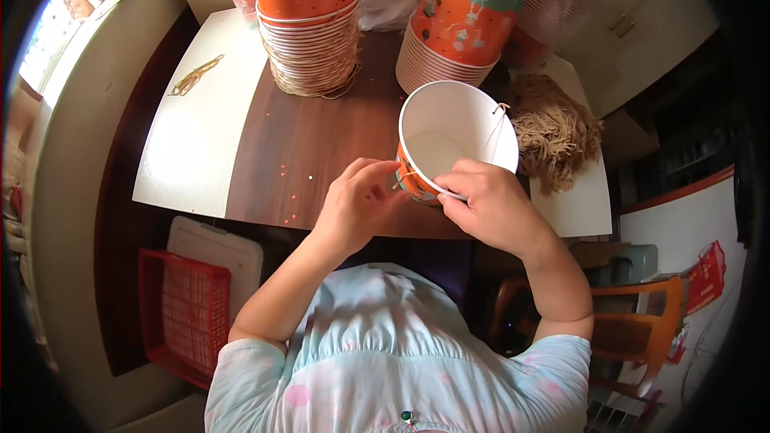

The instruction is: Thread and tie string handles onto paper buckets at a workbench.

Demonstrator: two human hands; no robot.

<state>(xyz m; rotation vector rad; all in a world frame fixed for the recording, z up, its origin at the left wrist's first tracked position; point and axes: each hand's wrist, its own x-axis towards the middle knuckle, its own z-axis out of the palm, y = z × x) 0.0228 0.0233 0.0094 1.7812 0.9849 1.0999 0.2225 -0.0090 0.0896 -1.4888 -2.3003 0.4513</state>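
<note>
A paper bucket (419, 136), white inside and orange outside, stands tilted toward me near the table's front edge. My right hand (480, 192) grips its near rim, with the thumb outside and fingers over the edge. At the bucket's left side is my left hand (358, 196), its curled thumb and index finger apart. Between them a short end of cord (403, 181) sticks out from the bucket wall; I cannot see the fingers closing on it. Another length of cord (499, 111) passes through the far right rim and hangs inside.
Stacked orange buckets (306, 32) wound with cord stand at the back, beside another bucket stack (465, 12). A heap of tan cords (553, 132) lies at right, a few loose cords (195, 76) at left. Below the table are a red basket (186, 313) and a wooden chair (634, 321).
</note>
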